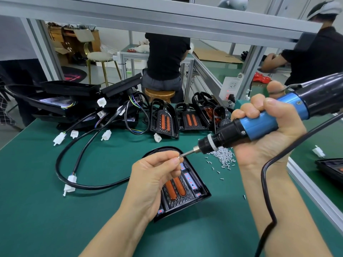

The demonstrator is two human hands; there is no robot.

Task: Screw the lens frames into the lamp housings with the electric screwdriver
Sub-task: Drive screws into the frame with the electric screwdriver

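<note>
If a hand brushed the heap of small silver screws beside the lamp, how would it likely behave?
The heap of small silver screws would probably scatter easily: strays already lie loose on the green mat around it. Each looks tiny and light, so likely fiddly to pinch. Their round shanks may roll a little.

We see open green mat (pixel 46 210) at our near left. A looping black cable (pixel 61 160) borders it; loose screws (pixel 223 156) and stacked lamp housings (pixel 164 120) crowd the middle and far side.
</note>
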